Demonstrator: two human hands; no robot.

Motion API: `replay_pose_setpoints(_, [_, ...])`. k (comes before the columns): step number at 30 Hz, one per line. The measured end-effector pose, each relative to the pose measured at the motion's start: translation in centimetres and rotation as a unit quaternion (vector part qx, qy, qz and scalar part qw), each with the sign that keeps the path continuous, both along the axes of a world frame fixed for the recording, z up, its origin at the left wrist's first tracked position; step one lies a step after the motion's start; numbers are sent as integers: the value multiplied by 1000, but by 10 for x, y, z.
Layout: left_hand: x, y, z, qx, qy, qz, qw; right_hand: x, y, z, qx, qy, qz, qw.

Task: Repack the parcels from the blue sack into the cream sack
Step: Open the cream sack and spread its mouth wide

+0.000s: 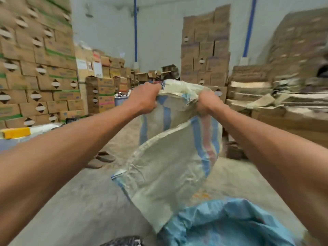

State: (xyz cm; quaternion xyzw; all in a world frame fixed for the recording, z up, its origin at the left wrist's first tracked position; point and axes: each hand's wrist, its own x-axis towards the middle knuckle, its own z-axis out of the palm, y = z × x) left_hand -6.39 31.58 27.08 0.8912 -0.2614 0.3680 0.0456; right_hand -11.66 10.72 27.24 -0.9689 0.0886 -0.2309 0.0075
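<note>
The cream sack (165, 174), woven with blue and pink stripes, hangs in the air in front of me, folded over on itself. My left hand (143, 100) grips its top edge on the left. My right hand (206, 103) grips the same edge on the right. Both arms are stretched forward. The blue sack (230, 224) lies crumpled on the floor at the bottom right, under the cream sack's lower end. No parcels show; the blue sack's inside is hidden.
Tall stacks of cardboard boxes (35, 68) line the left and the back wall (205, 47). Flattened cardboard (266, 96) is piled on the right. A pair of sandals (101, 158) lies on the concrete floor. A yellow and white item (16, 133) sits at the left.
</note>
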Motion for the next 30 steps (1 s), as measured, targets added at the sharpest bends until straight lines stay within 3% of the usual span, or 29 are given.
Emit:
replay_pose_setpoints(6, [-51, -64, 35, -13, 33, -41, 999, -65, -63, 29, 32, -68, -21, 997])
replay_pose_setpoints(15, [-90, -101, 11, -12, 67, -36, 997, -140, -116, -20, 55, -10, 90, 994])
replay_pose_setpoints(19, [-100, -100, 12, -92, 158, -39, 982, -144, -118, -26, -38, -51, 62, 996])
replay_pose_setpoints(22, [-101, -94, 18, -221, 286, -89, 928, -139, -103, -35, -117, -182, 14, 976])
replay_pose_setpoints(25, [-101, -87, 29, -362, 389, -130, 837, -134, -65, -40, -39, -227, 7, 973])
replay_pose_setpoints(28, [-103, -82, 39, -441, 446, -143, 765, -122, -35, -41, 106, -205, 70, 970])
replay_pose_setpoints(30, [-101, -76, 45, -466, 488, -148, 723, -111, -17, -41, 184, -89, 168, 964])
